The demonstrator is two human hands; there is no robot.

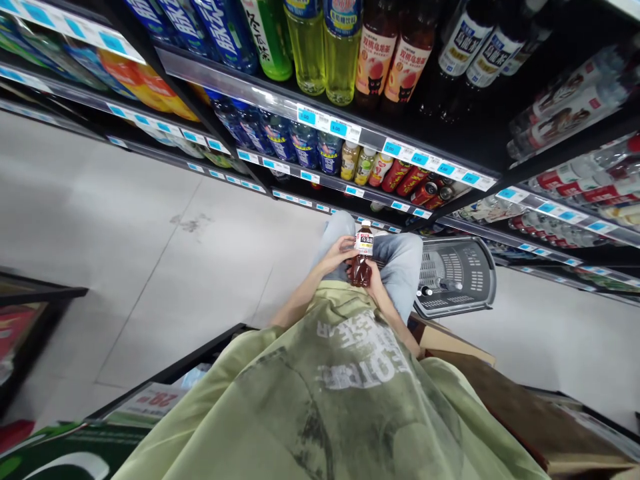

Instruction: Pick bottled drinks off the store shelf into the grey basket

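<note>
1. Pale grey tiles make up the floor (150,253) of a shop aisle, smooth, with one faint scuff; black shelves (475,143) run along the far side and carry strips of blue price tags (420,159) (the figures are too small to read surely).
2. Top shelf: blue bottles (225,30) with large white Chinese characters, a green bottle (270,37), yellow bottles (325,50), then peach tea bottles (395,60) whose pink labels show a peach and a black cat; lower down lie red cans (425,190).
3. A grey basket (457,273) stands on the floor just to the right of the knees; a cardboard box (450,340) lies nearer the body.
4. The person wears a green shirt (350,400) with worn white lettering that I cannot read from this angle, and light jeans (400,260).
5. The bottle (361,257) is held upright over the lap, in front of the knees; it has a white cap, dark brown drink and a pale label with red Chinese characters.
6. The left hand (340,257) has its fingers curled closed round the label part of the bottle; the right hand (374,283) is wrapped shut round the lower part, touching it from the other side.
</note>
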